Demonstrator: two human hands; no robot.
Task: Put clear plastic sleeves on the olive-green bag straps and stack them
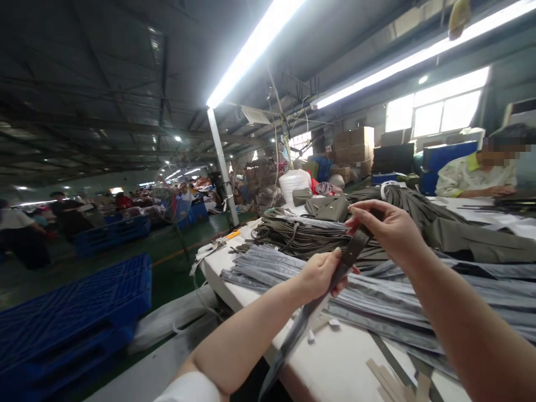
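Observation:
A dark olive strap (354,249) with small holes is held up above the table, its tail hanging down past the near edge. My left hand (320,274) grips it partway along, thumb on top. Higher up, my right hand (383,226) pinches the strap's upper end between thumb and fingers. Behind my hands lies a bundle of olive straps (288,231). Grey strips (259,268) are spread in a thick layer below that bundle, running on under my right arm.
The white table (318,363) carries paper scraps and cut strips (387,377) near its front. Olive bag pieces (329,207) lie farther back. Blue pallets (79,312) are stacked on the floor at left. A co-worker (477,170) sits at the far right. Cartons (354,145) stand behind.

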